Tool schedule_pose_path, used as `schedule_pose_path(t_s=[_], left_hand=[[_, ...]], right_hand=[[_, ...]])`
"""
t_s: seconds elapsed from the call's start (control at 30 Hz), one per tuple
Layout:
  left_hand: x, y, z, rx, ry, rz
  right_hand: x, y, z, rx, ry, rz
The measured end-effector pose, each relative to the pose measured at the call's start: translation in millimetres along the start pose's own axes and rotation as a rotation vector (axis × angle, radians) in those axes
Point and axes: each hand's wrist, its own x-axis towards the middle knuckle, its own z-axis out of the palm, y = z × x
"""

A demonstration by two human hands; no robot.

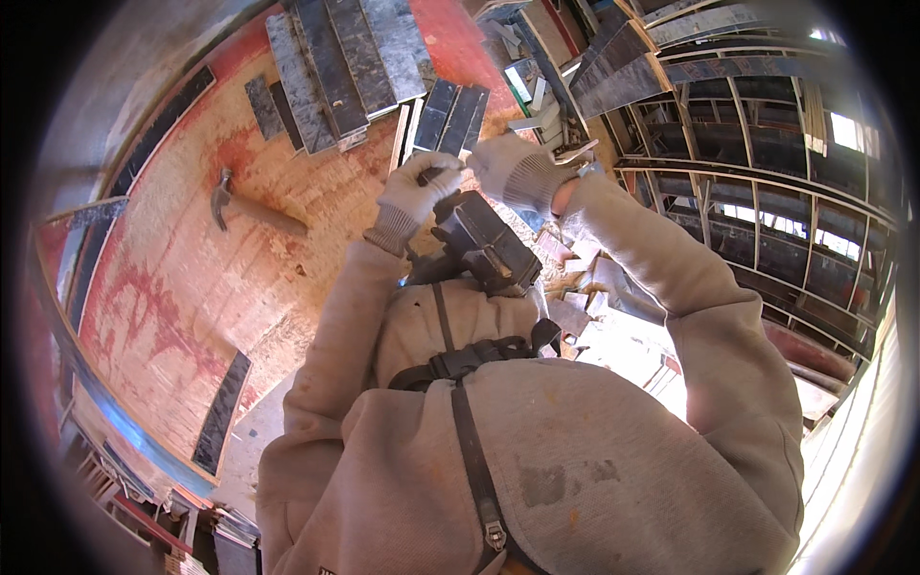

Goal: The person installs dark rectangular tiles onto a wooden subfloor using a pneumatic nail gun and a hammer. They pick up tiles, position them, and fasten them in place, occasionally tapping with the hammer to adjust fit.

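Both my hands wear pale knitted work gloves and are raised close together in front of my chest. My left hand (418,192) has its fingers curled in toward the thumb. Beside it, my right hand (517,171) is closed, fingertips toward the left hand. Whatever the fingers pinch is too small or hidden to name. Just beyond the hands lie short dark boards (448,115) with pale edges. Below them, near my body, is a dark, boxy object (491,244) of unclear kind. A claw hammer (264,215) with a wooden handle lies on the worn red-and-tan worktop (163,278), left of my hands.
Long dark planks (335,67) are stacked at the far side of the worktop. A narrow dark strip (222,412) lies near its left front edge. Scrap wood pieces (589,297) are heaped under my right arm. Shelving with dark panels (747,144) stands at the right.
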Motion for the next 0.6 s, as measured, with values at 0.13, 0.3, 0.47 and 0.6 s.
schedule_pose_path(t_s=[0.13, 0.3, 0.47, 0.6], left_hand=[[-3.1, 9.3, 4.6, 0.206, 0.048, 0.001], [0.1, 2.8, 6.9, 0.277, 0.091, -0.007], [4.9, -13.6, 0.9, 0.256, 0.089, 0.043], [6.9, -14.4, -2.1, 0.321, 0.051, 0.179]], right_hand=[[3.1, -4.7, -14.3, 1.367, -0.534, 0.783], [17.4, -8.2, -20.3, 0.282, -0.364, 0.064], [25.7, -21.0, -25.1, -0.119, -0.287, -0.041], [23.2, -33.6, -48.5, -0.019, -0.327, -0.059]])
